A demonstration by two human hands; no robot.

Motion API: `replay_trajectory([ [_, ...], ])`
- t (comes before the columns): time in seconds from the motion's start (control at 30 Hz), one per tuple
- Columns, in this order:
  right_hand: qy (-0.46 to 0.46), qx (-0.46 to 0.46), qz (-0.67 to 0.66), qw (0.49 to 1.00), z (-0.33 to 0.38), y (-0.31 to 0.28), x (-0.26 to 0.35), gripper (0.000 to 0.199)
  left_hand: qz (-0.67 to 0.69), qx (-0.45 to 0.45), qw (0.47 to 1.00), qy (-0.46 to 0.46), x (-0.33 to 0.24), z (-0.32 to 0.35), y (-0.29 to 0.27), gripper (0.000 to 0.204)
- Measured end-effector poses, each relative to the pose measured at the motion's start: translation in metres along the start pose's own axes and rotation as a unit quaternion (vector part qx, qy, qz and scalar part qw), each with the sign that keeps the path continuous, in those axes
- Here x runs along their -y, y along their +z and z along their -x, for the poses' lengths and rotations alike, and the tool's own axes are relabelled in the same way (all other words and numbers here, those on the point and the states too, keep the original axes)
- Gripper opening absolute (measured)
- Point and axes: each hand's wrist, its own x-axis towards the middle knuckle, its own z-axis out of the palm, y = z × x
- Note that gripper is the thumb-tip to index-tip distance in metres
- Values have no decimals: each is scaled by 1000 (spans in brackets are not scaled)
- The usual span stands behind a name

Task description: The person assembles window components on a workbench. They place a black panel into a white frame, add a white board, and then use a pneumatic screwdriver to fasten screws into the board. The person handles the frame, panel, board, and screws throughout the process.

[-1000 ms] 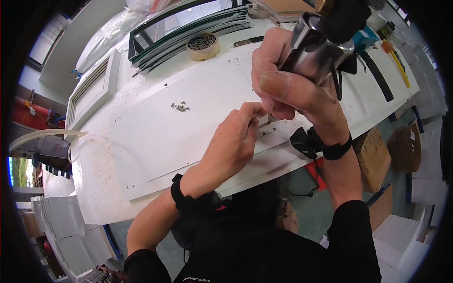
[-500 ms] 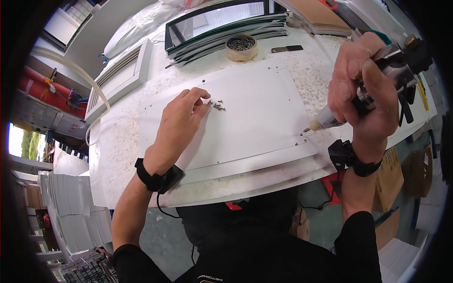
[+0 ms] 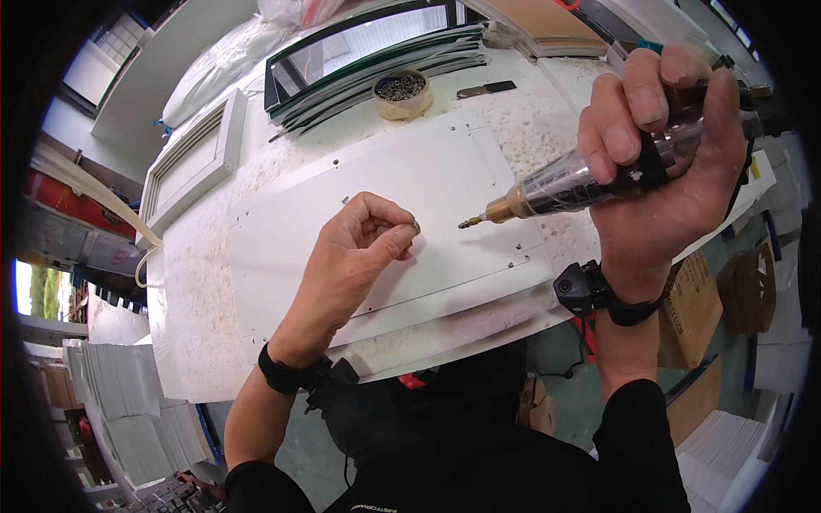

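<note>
Holds a small dark metal piece (image 3: 416,227), probably a screw, pinched between thumb and forefinger of the closed left hand (image 3: 355,246), just above a flat white rectangular panel (image 3: 453,269) laid on a pale, pitted worktop (image 3: 192,325). Grips a silver-and-dark cylindrical power driver (image 3: 560,186) with a brass-coloured nose (image 3: 509,205) in the right hand (image 3: 641,209), fingers wrapped round the body, tip angled down toward the left fingertips without touching them. Cannot tell whether a screw sits on the tip.

Looks like the step of readying a screw for driving into the panel; seems to call next for lining up tip and screw, then steadying both over a hole near the panel's edge.

Beyond the far edge of the panel, a round cream tub of small metal screws (image 3: 404,109), a flat dark-and-brown hand tool (image 3: 486,89) and a stack of dark-framed glass panes (image 3: 359,43). To the left, a white slatted frame (image 3: 229,162) and a pale flexible hose (image 3: 94,192), both clear of the panel. Nothing apparent between tip and left hand; only those fingertips to avoid.
</note>
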Motion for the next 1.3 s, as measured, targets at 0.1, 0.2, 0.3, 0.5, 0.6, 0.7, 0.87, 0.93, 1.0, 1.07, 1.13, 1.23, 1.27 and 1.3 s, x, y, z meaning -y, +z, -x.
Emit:
replay_trajectory([
  [0.1, 0, 0, -17, 1000, -1, 6, -6, 38, 142, 28, 989, -35, 15, 1, 11, 15],
  [0.2, 6, 12, -26, 1000, -2, 6, -9, 37, 192, 41, 980, -40, 24, 0, 15, 15],
  [0.3, 17, 11, -35, 999, -2, 7, -13, 37, 193, 54, 979, -37, 27, -1, 14, 15],
  [0.5, 16, -5, -26, 1000, -2, 8, -18, 35, 179, 43, 982, -50, 20, 1, 17, 15],
  [0.6, 16, -4, -29, 999, -3, 6, -22, 34, 188, 41, 980, -50, 20, 2, 16, 16],
  [0.7, 18, -11, -28, 999, -4, 6, -23, 33, 198, 42, 978, -49, 21, 1, 16, 17],
  [0.87, 27, -29, -41, 998, -6, 3, -24, 32, 193, 43, 979, -43, 21, -2, 18, 18],
  [0.93, 19, -44, -27, 998, -10, 2, -26, 32, 110, 37, 993, -15, 17, -7, 22, 19],
  [1.0, 21, -83, -17, 996, -17, 10, -28, 36, 19, 29, 999, 23, 15, -15, 26, 20],
  [1.07, 32, -150, -10, 988, -26, 22, -25, 44, -84, 21, 994, 71, 14, -26, 33, 21],
  [1.13, 81, -118, 78, 987, -31, 18, -21, 44, -116, 42, 989, 76, 6, -37, 41, 22],
  [1.23, 104, -43, 198, 974, -38, 14, -17, 42, -153, 63, 982, 92, 3, -55, 55, 23],
  [1.27, 108, -41, 212, 970, -40, 17, -16, 40, -164, 66, 980, 96, 4, -60, 57, 23],
  [1.3, 111, -38, 223, 968, -42, 18, -16, 38, -176, 65, 978, 95, 6, -65, 58, 23],
])
